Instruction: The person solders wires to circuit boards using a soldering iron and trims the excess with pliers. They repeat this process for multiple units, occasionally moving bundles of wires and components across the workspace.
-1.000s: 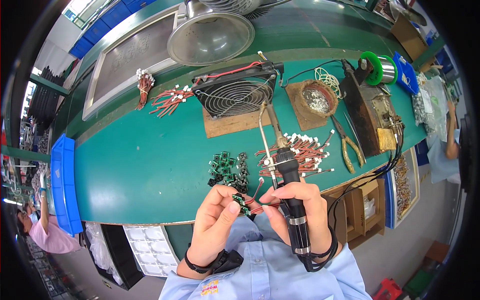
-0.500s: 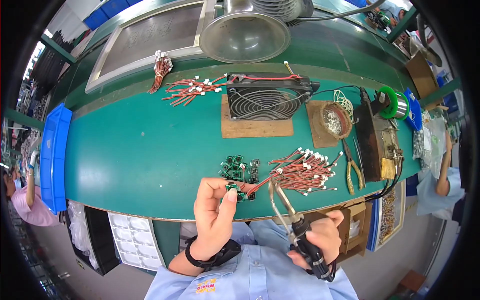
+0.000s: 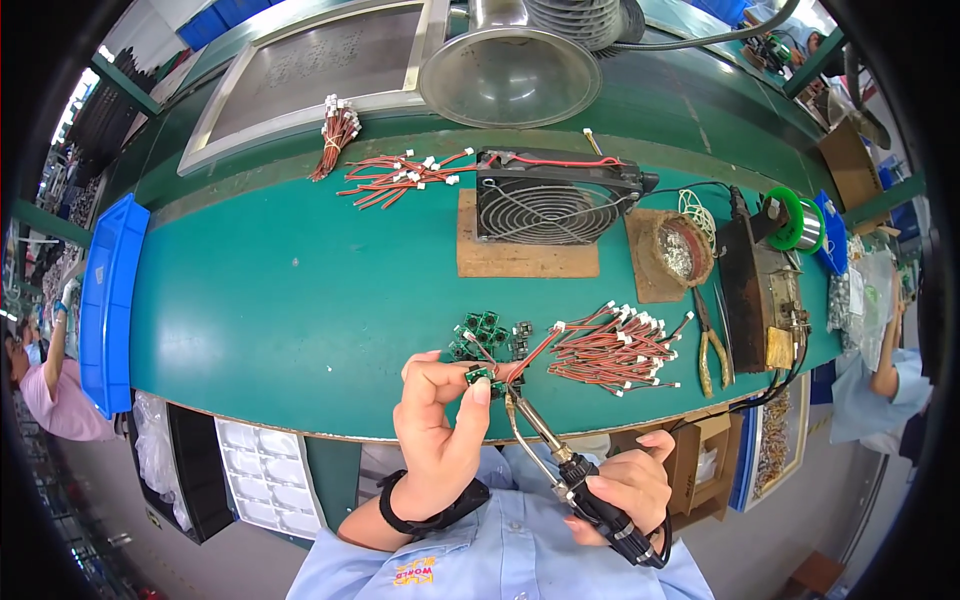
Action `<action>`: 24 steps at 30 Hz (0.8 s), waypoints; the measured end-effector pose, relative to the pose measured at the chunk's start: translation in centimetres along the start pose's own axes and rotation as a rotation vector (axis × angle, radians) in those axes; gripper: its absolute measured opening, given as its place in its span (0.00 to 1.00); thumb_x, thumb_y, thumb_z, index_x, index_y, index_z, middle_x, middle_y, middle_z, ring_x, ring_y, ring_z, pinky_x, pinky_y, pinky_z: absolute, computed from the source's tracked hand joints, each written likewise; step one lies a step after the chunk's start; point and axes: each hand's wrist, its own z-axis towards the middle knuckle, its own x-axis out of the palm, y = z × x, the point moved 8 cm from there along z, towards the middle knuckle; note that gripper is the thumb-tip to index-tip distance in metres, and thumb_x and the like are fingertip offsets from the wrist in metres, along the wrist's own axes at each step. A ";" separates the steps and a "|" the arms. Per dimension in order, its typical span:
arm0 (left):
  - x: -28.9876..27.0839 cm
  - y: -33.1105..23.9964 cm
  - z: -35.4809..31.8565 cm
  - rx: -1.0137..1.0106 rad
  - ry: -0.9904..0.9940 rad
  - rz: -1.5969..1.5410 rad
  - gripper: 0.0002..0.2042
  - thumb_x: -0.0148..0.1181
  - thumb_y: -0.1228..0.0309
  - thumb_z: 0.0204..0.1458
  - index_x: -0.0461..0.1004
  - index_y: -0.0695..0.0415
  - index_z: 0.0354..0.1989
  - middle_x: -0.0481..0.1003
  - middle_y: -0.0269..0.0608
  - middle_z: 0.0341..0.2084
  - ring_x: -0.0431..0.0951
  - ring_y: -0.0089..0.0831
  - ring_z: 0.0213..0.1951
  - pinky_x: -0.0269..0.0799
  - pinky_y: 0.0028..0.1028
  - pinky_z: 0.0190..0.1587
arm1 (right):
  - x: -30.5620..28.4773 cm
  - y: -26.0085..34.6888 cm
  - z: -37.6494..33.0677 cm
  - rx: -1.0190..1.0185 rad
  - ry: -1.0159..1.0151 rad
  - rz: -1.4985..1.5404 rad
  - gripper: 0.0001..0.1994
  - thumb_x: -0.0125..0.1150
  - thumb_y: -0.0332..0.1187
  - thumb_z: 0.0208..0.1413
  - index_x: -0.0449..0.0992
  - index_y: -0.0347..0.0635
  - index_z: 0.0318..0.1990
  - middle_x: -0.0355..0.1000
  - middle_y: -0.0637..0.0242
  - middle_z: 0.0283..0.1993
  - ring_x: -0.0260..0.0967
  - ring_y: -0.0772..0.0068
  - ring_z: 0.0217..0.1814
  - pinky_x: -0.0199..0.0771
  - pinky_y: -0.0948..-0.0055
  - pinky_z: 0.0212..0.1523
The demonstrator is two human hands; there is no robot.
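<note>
From where I stand, the person's left hand (image 3: 440, 415) pinches a small green board (image 3: 478, 374) at the table's (image 3: 250, 330) near edge. The right hand (image 3: 635, 487) grips a soldering iron (image 3: 610, 515), its tip right by the board; whether they touch, I can't tell. Beyond lie red-and-black wires (image 3: 620, 350), pliers (image 3: 714, 355) and a fan (image 3: 550, 207).

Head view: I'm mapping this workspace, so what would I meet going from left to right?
Large blue tray → tied wire bundle → left hand → right hand → pliers → green solder spool.
</note>
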 end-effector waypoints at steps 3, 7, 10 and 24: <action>0.0 0.2 -0.2 -0.009 0.026 0.003 0.06 0.53 0.76 0.53 0.62 0.59 0.33 0.77 0.40 0.24 0.71 0.19 0.28 0.50 0.38 0.57 | 0.1 0.0 0.1 -0.001 0.003 0.001 0.23 0.70 0.45 0.34 0.73 0.46 0.39 0.68 0.72 0.19 0.65 0.74 0.21 0.52 0.61 0.46; 0.3 0.2 -0.3 -0.013 0.093 0.024 0.04 0.48 0.76 0.56 0.60 0.59 0.35 0.78 0.44 0.33 0.75 0.21 0.36 0.44 0.37 0.60 | -0.1 0.0 0.3 0.033 0.011 0.027 0.23 0.72 0.40 0.32 0.74 0.48 0.40 0.71 0.75 0.24 0.68 0.77 0.24 0.52 0.65 0.47; 0.4 -0.2 -0.1 0.010 0.102 0.041 0.04 0.48 0.76 0.56 0.60 0.60 0.36 0.78 0.45 0.34 0.75 0.22 0.36 0.44 0.37 0.60 | -0.3 -0.1 0.4 0.050 0.015 0.041 0.24 0.73 0.37 0.31 0.74 0.49 0.41 0.73 0.76 0.26 0.69 0.78 0.25 0.52 0.67 0.47; 0.3 -0.7 -0.2 0.037 0.034 0.058 0.06 0.54 0.76 0.52 0.62 0.58 0.32 0.78 0.40 0.23 0.69 0.21 0.23 0.52 0.38 0.55 | -0.5 -0.3 0.1 0.062 0.018 0.091 0.22 0.73 0.37 0.32 0.74 0.46 0.39 0.73 0.75 0.26 0.69 0.78 0.26 0.52 0.66 0.47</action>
